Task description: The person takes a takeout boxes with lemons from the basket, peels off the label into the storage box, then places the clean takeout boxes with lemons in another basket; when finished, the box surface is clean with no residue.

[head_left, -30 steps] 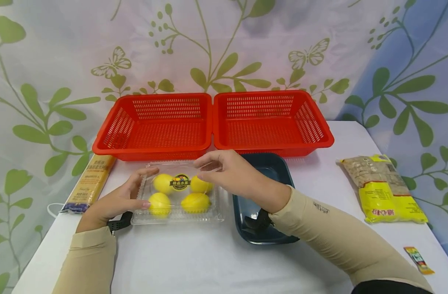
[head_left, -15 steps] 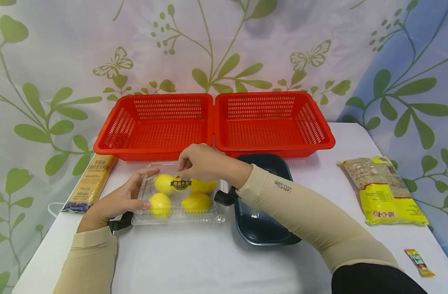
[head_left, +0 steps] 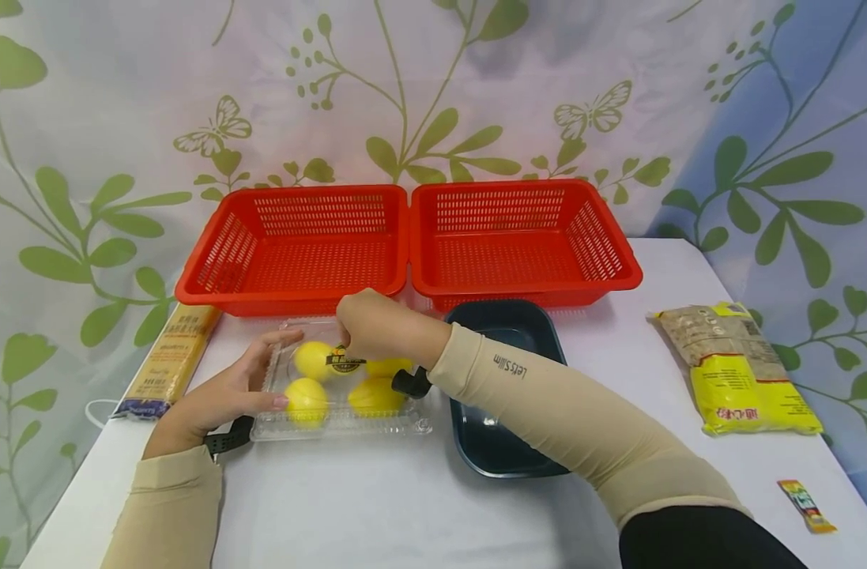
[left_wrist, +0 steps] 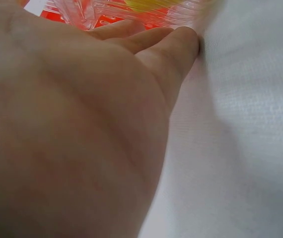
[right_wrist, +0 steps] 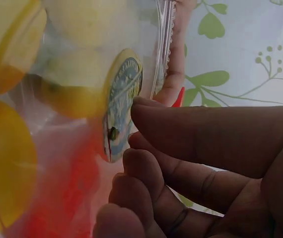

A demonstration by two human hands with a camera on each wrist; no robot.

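Observation:
A clear plastic fruit box [head_left: 376, 424] lies closed on the table in the head view, with several lemons [head_left: 307, 399] inside. On its lid is a dark oval sticker [head_left: 345, 362] with lettering. My left hand [head_left: 234, 387] holds the box's left side, thumb on the lid and fingers along the left edge; the left wrist view shows mostly its palm [left_wrist: 82, 119]. Over the lid, my right hand [head_left: 383, 325] has its fingers curled. In the right wrist view its thumb and forefinger pinch at the edge of the sticker [right_wrist: 123, 106].
Two red baskets [head_left: 291, 304] [head_left: 525, 296] stand side by side behind the box. A dark blue tray [head_left: 469, 442] sits to its right, partly under the right forearm. Yellow packets lie at left [head_left: 166, 356] and right [head_left: 746, 391]. A small wrapper [head_left: 806, 506] is at front right.
My right hand has come left and down from the box's right side to the sticker, its fingers now curled in. The left hand has kept its hold on the box.

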